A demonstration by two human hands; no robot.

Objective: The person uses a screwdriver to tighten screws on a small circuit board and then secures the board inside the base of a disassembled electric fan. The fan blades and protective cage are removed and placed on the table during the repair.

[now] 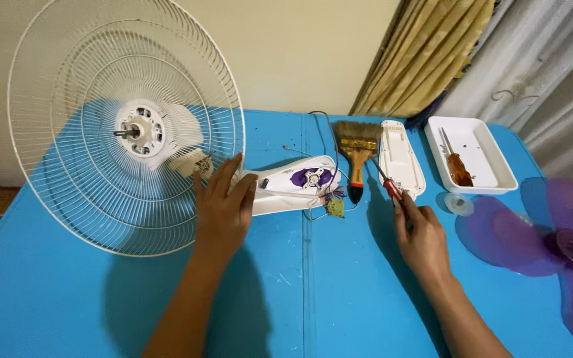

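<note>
A white wire fan guard [101, 86] with its motor hub [140, 129] stands tilted on the blue table [339, 278] at the left. My left hand [222, 211] rests flat, fingers apart, against the guard's lower right rim and the white fan base [280, 192], whose opened top shows a purple part and loose wires. My right hand [422, 235] grips a red-handled screwdriver [387, 184], its tip pointing up and away near a white cover panel [400, 159].
A paintbrush [357, 152] lies between the base and the cover panel. At the back right stands a white tray [492, 179] holding a brown-handled screwdriver [457, 166]. A purple fan blade [552, 245] lies at the right edge. Curtains hang behind.
</note>
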